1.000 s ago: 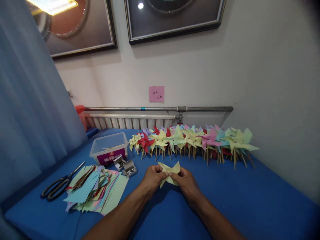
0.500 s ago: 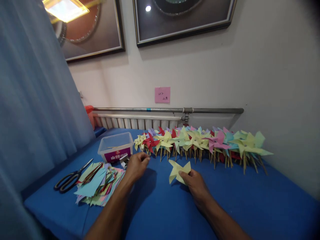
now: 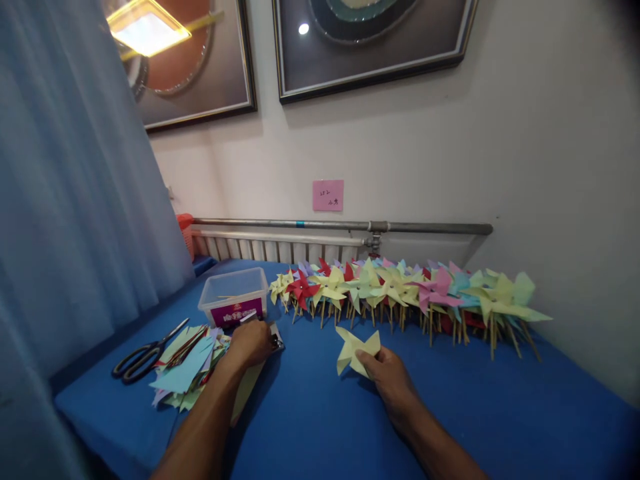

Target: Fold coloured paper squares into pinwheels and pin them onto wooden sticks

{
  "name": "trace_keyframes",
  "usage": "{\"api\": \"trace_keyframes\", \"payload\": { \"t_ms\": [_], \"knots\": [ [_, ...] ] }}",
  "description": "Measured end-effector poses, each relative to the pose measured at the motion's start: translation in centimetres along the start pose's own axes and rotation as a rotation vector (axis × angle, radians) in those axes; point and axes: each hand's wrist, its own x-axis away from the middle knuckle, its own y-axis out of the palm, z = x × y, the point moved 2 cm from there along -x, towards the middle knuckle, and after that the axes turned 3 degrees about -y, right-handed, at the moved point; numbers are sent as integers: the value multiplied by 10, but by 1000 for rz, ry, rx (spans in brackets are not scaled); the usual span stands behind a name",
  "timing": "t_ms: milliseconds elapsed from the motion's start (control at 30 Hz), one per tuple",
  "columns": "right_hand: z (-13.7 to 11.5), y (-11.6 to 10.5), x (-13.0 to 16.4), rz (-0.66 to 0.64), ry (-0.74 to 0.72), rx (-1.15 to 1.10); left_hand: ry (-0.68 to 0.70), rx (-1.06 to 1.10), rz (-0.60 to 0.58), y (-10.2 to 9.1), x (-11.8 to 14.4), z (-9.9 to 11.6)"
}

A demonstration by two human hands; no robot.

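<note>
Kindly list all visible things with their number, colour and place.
Wall: one, whitish, background
Cloth: one, blue, foreground
Curtain: one, blue, left
Framed pictures: two, brownish, wall
Note: one, pink, wall
Radiator: one, white, against wall
Pipe: one, grey, above radiator
Basket: one, red, back left
Scissors: one, black handles, cloth's left
Paper pile: one, multicoloured, beside scissors
Tub: one, clear, behind pile
Sticks: some, tan, inside tub
Small boxes: two, grey, near tub
Pinwheels: many, multicoloured, cloth's back
Folded paper: one, yellow, held
Left hand: one, at small boxes
Right hand: one, holding folded paper
</note>
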Motion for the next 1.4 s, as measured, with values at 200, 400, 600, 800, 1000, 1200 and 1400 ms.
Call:
{"api": "trace_keyframes", "payload": {
  "t_ms": [200,400,600,800,1000,1200,1400],
  "knots": [
    [0,3,-2,-20,3,-24,31,-45,-34,0,-5,2],
    [0,2,-3,-15,-24,-2,55,-45,-23,5,-8,2],
    [4,3,-4,-24,-5,-7,36,99,57,3,-4,-8],
    [2,4,-3,-32,6,4,51,207,-63,6,-8,-16],
    [-4,5,-2,-14,-4,0,83,124,-64,11,-8,-7],
    [2,4,-4,-28,-8,2,101,191,-16,15,-10,-9],
    [5,2,-5,8,-16,56,121,705,-28,24,-20,-16]
  ]
}}
